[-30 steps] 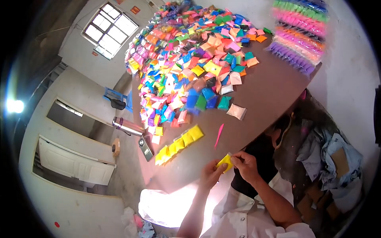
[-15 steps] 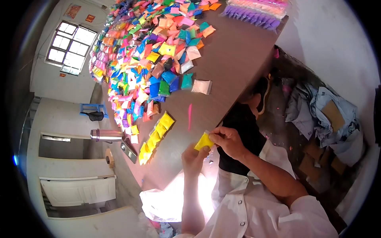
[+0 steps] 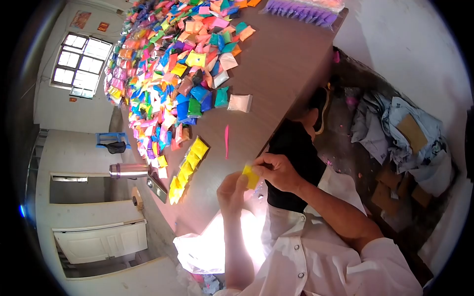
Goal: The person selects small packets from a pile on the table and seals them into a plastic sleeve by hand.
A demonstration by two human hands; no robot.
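A small yellow packet (image 3: 251, 179) is held up between my two hands, over the near edge of the table. My left hand (image 3: 231, 192) pinches its left side between thumb and fingers. With fingertips closed at its upper right corner, my right hand (image 3: 277, 172) also grips the packet. Its top edge is slightly blurred. On the table to the left lies an overlapping row of yellow packets (image 3: 185, 170). A thin pink strip (image 3: 226, 141) lies just beyond my hands, and a pale pink packet (image 3: 240, 103) is farther off.
A large heap of colourful packets (image 3: 173, 74) covers the table's far left. Purple-tipped packets (image 3: 301, 12) are stacked at the far end. A steel flask (image 3: 129, 170) and a dark flat object (image 3: 156, 189) sit by the left edge. Grey plastic bags (image 3: 370, 128) and cardboard (image 3: 387, 190) litter the floor.
The view has shifted slightly, moving the table contents left. The yellow packet has tilted more upright between my hands, and my left hand's fingers have shifted along its side.
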